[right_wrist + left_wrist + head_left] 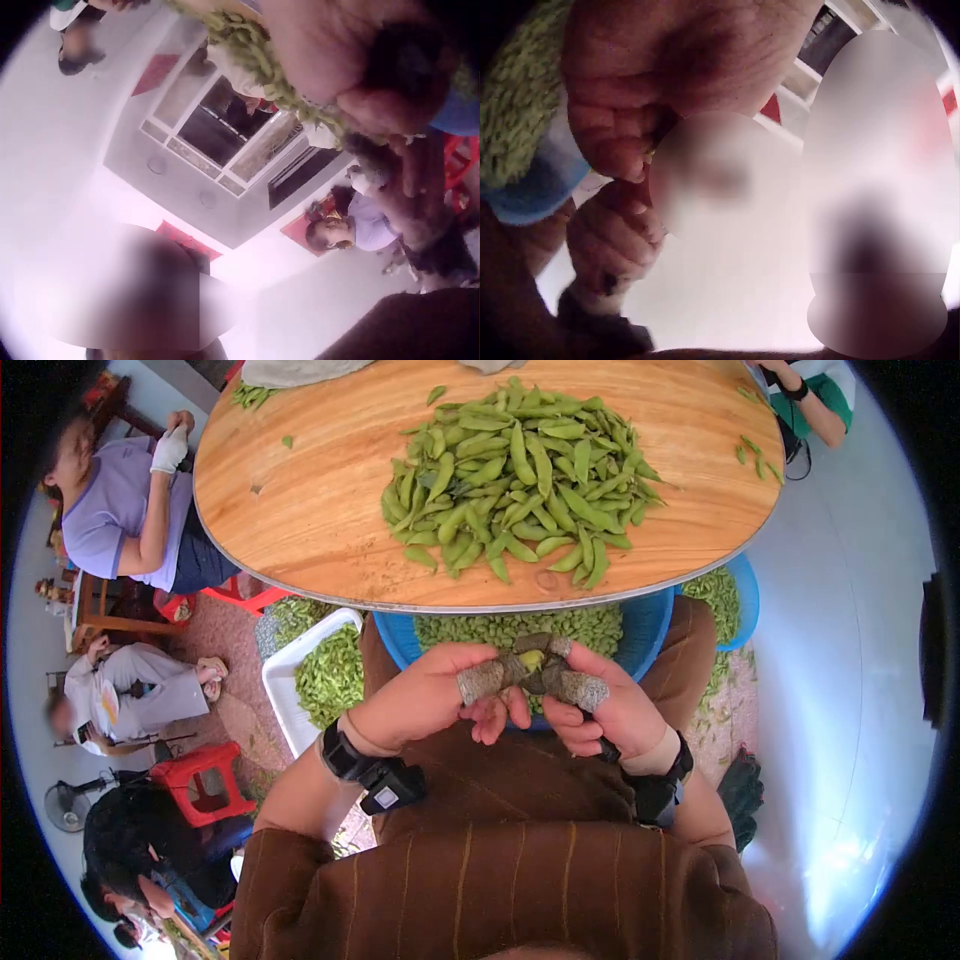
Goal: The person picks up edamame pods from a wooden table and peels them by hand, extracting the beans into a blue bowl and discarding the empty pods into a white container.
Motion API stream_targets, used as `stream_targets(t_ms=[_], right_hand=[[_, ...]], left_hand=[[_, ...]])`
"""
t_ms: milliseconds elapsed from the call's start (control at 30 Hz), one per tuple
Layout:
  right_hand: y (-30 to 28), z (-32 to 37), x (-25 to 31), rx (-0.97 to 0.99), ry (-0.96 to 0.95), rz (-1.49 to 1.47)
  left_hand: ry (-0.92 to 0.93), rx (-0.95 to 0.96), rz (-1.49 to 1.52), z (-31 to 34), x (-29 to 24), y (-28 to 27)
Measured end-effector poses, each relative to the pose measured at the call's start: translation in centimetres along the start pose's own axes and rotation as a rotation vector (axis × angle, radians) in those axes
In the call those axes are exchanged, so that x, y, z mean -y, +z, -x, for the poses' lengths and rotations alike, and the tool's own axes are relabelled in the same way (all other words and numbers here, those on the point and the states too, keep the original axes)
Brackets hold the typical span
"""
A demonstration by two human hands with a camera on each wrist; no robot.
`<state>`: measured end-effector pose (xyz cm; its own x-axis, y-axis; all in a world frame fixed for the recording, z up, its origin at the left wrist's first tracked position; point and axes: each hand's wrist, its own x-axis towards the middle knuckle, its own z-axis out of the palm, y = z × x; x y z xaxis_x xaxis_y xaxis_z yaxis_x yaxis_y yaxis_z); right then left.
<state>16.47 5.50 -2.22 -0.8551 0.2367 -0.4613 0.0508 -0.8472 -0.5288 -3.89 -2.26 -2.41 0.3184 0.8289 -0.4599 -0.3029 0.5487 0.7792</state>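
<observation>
Both hands meet just below the table's near edge in the head view, above a blue basin [648,635] of shelled green beans [590,628]. The left hand [435,685] pinches a green soybean pod [532,659] between wrapped fingertips. From the other side the right hand [618,710] grips the same pod. Grey-brown tape covers the thumbs and forefingers, and much of the pod is hidden behind them. Beyond the hands, a large heap of soybean pods [520,475] lies on the wooden table [300,510].
A white tray [285,685] of green beans stands to the left, another blue basin [750,605] to the right. Several people sit along the left side, near a red stool [203,785]. A pale wall [850,640] rises on the right.
</observation>
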Motion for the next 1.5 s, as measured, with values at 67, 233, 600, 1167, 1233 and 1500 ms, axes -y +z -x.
stream_targets(t_ms=[67, 233, 600, 1167, 1233, 1500], right_hand=[[-0.1, -0.1, -0.2, -0.040, -0.029, 0.067], [-2.1, -2.0, -1.5, -0.394, -0.525, 0.993], [-4.4, -3.8, -1.4, -0.602, -0.888, 1.587], [-2.6, -3.8, -3.3, -0.279, -0.523, 1.252], [-1.9, -3.2, -2.9, -0.346, -0.567, 1.248], [-1.1, -2.0, -2.1, -0.300, -0.438, 1.138]], left_hand=[[-0.001, 0.028, 0.113, -0.6, 1.1, -0.5], [0.128, -0.023, -0.428, -1.6, 2.6, -0.2], [0.237, -0.125, -0.822, -1.5, 3.1, -1.2], [0.433, -0.494, -0.665, -1.8, 4.5, -1.3], [0.365, -0.483, -0.524, -1.7, 4.2, -1.1], [0.311, -0.345, -0.547, -0.8, 3.3, -0.3]])
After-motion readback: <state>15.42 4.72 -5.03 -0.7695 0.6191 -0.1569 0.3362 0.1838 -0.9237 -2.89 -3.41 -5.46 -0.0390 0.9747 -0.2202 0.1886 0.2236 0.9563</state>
